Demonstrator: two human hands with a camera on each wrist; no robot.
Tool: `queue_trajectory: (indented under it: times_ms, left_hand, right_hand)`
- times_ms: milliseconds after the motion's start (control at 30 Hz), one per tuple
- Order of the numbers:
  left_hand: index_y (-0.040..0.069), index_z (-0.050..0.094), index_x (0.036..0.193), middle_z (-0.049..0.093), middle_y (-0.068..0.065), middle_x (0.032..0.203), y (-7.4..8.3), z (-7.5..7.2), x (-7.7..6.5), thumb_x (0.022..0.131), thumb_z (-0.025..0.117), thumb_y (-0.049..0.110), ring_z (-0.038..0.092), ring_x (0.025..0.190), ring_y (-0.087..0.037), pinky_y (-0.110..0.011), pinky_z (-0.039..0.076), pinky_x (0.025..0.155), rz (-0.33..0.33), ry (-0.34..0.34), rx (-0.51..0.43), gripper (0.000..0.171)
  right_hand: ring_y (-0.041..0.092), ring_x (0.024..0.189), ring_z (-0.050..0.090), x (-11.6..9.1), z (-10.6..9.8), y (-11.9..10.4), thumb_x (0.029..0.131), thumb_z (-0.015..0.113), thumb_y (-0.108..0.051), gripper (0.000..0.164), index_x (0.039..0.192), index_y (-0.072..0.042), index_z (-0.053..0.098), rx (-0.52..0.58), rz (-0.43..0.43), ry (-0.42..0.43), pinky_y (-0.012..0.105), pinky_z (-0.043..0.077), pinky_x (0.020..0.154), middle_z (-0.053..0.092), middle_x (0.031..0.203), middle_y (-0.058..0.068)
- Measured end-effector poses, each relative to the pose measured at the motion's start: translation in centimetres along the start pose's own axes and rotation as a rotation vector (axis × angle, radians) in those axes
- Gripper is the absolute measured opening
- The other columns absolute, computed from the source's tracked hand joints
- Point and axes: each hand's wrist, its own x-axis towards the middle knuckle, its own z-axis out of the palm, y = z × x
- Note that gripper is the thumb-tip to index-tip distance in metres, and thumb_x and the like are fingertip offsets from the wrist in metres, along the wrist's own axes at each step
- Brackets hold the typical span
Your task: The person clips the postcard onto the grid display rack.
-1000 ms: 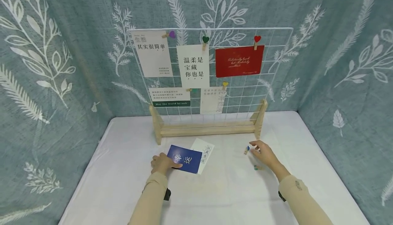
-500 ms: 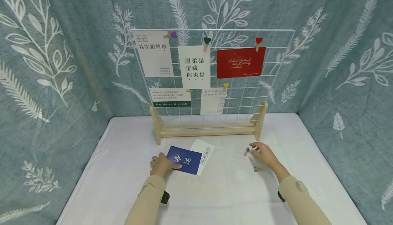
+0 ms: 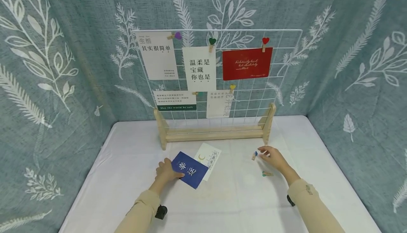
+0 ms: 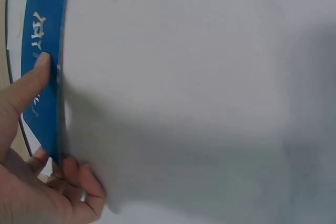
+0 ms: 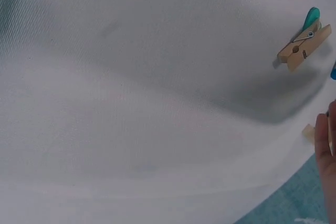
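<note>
My left hand pinches the left end of a dark blue card with white characters, thumb on top and fingers beneath. In the left wrist view the card is tilted, its near edge towards the camera. The blue card partly covers a white card with a yellow moon and boxed characters. My right hand is held low over the table with loosely bent fingers, its fingertips close beside a wooden clothespin with a blue heart. A second clothespin, with a teal top, lies nearer the forearm.
Behind the cards stands a white wire grid on a wooden base. Several cards hang on it from heart clothespins, among them a red card at upper right. A patterned curtain surrounds the white table.
The left hand has turned the blue card clockwise and tilted it, uncovering the moon on the white card. The left forearm has swung outward to the left. The right hand has stayed in place.
</note>
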Motion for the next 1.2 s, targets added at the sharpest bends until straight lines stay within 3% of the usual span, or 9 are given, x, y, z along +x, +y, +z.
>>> queue_trajectory:
  times_ms: [133, 233, 300, 367, 433, 500, 633, 933, 1200]
  left_hand:
    - [-0.007, 0.041, 0.118, 0.046, -0.032, 0.11, -2.9, 1.9, 2.9, 0.062, 0.088, 0.031, 0.052, 0.098, -0.045, -0.054, 0.048, 0.082, 0.105, 0.017, -0.048, 0.082]
    - [0.002, 0.041, 0.121, 0.054, -0.03, 0.105, -8.1, 6.1, 8.5, 0.063, 0.085, 0.043, 0.057, 0.089, -0.037, -0.041, 0.051, 0.072, 0.294, 0.076, -0.132, 0.083]
    - [0.007, 0.04, 0.121, 0.058, -0.027, 0.103, -10.0, 7.5, 10.4, 0.065, 0.083, 0.045, 0.059, 0.086, -0.034, -0.037, 0.05, 0.069, 0.391, 0.06, -0.182, 0.08]
    - [0.004, 0.041, 0.122, 0.06, -0.027, 0.102, -9.5, 7.3, 10.1, 0.069, 0.082, 0.039, 0.059, 0.087, -0.035, -0.039, 0.05, 0.072, 0.4, 0.016, -0.23, 0.076]
    - [-0.005, 0.041, 0.125, 0.058, -0.029, 0.109, -6.4, 4.6, 6.8, 0.07, 0.082, 0.025, 0.057, 0.097, -0.041, -0.051, 0.048, 0.084, 0.332, -0.074, -0.255, 0.075]
    - [-0.012, 0.042, 0.123, 0.056, -0.031, 0.11, -3.1, 2.0, 3.4, 0.071, 0.079, 0.016, 0.055, 0.101, -0.045, -0.057, 0.045, 0.09, 0.295, -0.103, -0.243, 0.07]
    - [-0.013, 0.04, 0.124, 0.055, -0.031, 0.112, 0.1, -0.7, -0.2, 0.079, 0.07, 0.006, 0.053, 0.105, -0.046, -0.056, 0.044, 0.094, 0.306, -0.118, -0.209, 0.057]
    - [-0.012, 0.047, 0.117, 0.061, -0.024, 0.101, 1.4, -1.6, -1.1, 0.078, 0.067, -0.002, 0.059, 0.087, -0.03, -0.043, 0.051, 0.079, 0.36, -0.199, -0.287, 0.045]
    - [-0.014, 0.048, 0.116, 0.062, -0.023, 0.1, 1.8, -1.4, -1.6, 0.077, 0.069, -0.002, 0.06, 0.09, -0.029, -0.043, 0.051, 0.081, 0.396, -0.253, -0.323, 0.046]
  right_hand:
    - [0.036, 0.093, 0.06, 0.1, 0.0, 0.2, 0.09, 0.058, -0.002, 0.025, 0.112, 0.01, 0.059, 0.013, -0.012, -0.004, 0.048, 0.051, 0.083, 0.062, 0.109, 0.028]
    - [0.036, 0.091, 0.06, 0.1, 0.1, 0.4, 0.09, 0.059, -0.002, 0.024, 0.11, 0.011, 0.059, 0.035, -0.025, -0.004, 0.047, 0.052, 0.082, 0.062, 0.109, 0.028]
    - [0.035, 0.091, 0.061, 0.2, 0.3, 0.4, 0.089, 0.059, -0.001, 0.024, 0.11, 0.011, 0.059, 0.049, -0.028, -0.005, 0.046, 0.052, 0.081, 0.062, 0.109, 0.028]
    - [0.035, 0.09, 0.061, 0.2, 0.4, 0.5, 0.089, 0.059, 0.0, 0.024, 0.11, 0.011, 0.059, 0.057, -0.031, -0.008, 0.045, 0.053, 0.08, 0.062, 0.107, 0.028]
    - [0.036, 0.089, 0.061, 0.2, 0.5, 0.6, 0.089, 0.059, 0.0, 0.024, 0.11, 0.012, 0.058, 0.059, -0.035, -0.012, 0.045, 0.053, 0.08, 0.062, 0.106, 0.028]
    - [0.036, 0.09, 0.061, 0.2, 0.7, 0.7, 0.088, 0.059, 0.001, 0.025, 0.111, 0.011, 0.058, 0.065, -0.027, -0.013, 0.045, 0.053, 0.08, 0.062, 0.105, 0.028]
    - [0.036, 0.09, 0.061, 0.4, 0.8, 0.8, 0.089, 0.058, 0.0, 0.025, 0.112, 0.01, 0.058, 0.057, -0.015, -0.012, 0.045, 0.053, 0.08, 0.062, 0.104, 0.027]
    - [0.038, 0.091, 0.061, 0.7, 1.1, 0.7, 0.089, 0.057, 0.001, 0.026, 0.112, 0.011, 0.058, 0.065, -0.006, -0.008, 0.046, 0.053, 0.081, 0.061, 0.105, 0.027]
    - [0.036, 0.089, 0.061, 0.9, 1.1, 0.7, 0.088, 0.057, 0.002, 0.024, 0.111, 0.011, 0.059, 0.064, -0.008, -0.006, 0.045, 0.053, 0.08, 0.062, 0.106, 0.027]
